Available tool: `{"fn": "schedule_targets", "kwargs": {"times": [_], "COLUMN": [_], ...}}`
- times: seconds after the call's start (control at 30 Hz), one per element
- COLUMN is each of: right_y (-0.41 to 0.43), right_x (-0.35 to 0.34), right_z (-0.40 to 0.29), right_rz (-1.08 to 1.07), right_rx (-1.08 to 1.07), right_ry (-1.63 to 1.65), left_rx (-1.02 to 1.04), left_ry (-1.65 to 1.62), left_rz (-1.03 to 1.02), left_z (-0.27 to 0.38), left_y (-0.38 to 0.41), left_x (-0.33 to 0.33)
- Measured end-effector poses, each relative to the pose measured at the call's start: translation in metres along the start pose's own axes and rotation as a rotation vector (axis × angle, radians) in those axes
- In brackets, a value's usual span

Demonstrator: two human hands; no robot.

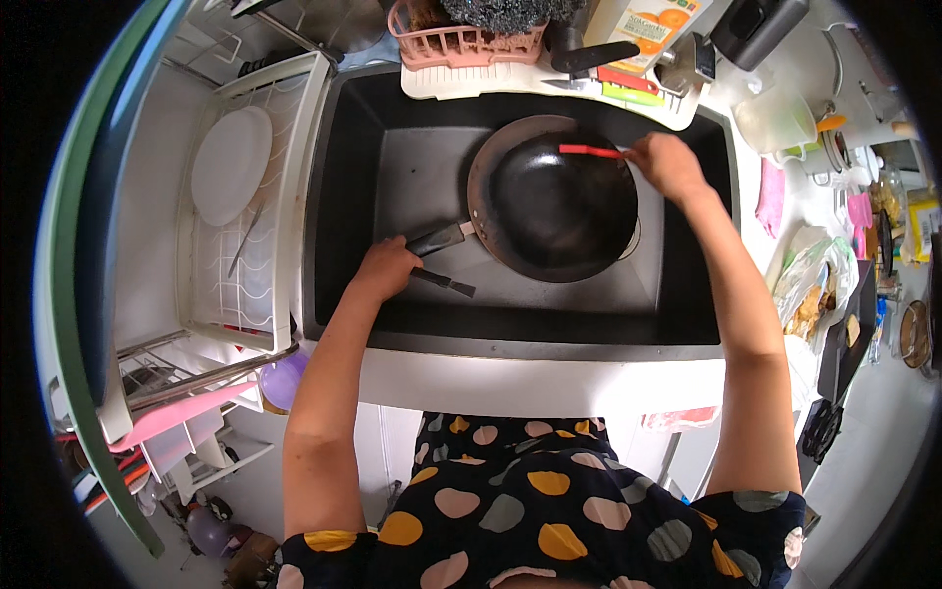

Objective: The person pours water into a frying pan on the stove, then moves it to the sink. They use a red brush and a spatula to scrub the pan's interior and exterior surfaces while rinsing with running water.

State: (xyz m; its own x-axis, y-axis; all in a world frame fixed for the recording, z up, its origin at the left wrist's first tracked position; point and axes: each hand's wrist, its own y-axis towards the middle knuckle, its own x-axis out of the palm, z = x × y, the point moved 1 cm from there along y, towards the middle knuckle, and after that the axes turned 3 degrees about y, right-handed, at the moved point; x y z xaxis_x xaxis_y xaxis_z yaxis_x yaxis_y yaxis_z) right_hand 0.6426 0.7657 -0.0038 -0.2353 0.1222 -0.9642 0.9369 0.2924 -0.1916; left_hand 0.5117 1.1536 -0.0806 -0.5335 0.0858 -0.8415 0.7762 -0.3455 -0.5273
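A dark wok (553,199) with a browned rim lies in the black kitchen sink (515,313), its handle pointing toward my left hand (388,269). That hand is closed around the wok's handle and also around a black brush (445,281), whose flat tip points right. At the wok's upper right, my right hand (668,163) grips the end of a thin red tool (585,151); its kind is unclear. The tool reaches over the wok's inner wall; whether it touches the metal cannot be told. Part of a pale round rim (631,239) shows beneath the wok's right side.
A white dish rack (282,213) with a white plate (232,166) stands left of the sink. Behind it, a white board (471,82) carries a pink basket (475,46), a red-handled knife (625,79) and a bottle (642,29). A plastic bag (809,283) with food lies right.
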Motion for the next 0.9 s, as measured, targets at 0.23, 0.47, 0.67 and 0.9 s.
{"fn": "schedule_targets", "kwargs": {"times": [0.23, 0.47, 0.67, 0.9], "right_y": [0.025, 0.058, 0.054, 0.031], "right_x": [-0.090, -0.095, -0.096, -0.060], "right_z": [0.008, 0.016, 0.003, 0.035], "right_rz": [0.185, 0.199, 0.080, 0.173], "right_rx": [-0.211, -0.322, -0.338, -0.328], "right_ry": [0.198, 0.220, 0.285, 0.124], "left_rx": [-0.090, -0.146, -0.163, -0.126], "left_ry": [0.012, 0.049, 0.041, 0.117], "left_rz": [0.102, 0.118, 0.127, 0.228], "left_z": [0.008, 0.010, 0.011, 0.020], "left_y": [0.000, -0.004, -0.006, -0.010], "left_x": [0.012, 0.019, 0.019, 0.011]}}
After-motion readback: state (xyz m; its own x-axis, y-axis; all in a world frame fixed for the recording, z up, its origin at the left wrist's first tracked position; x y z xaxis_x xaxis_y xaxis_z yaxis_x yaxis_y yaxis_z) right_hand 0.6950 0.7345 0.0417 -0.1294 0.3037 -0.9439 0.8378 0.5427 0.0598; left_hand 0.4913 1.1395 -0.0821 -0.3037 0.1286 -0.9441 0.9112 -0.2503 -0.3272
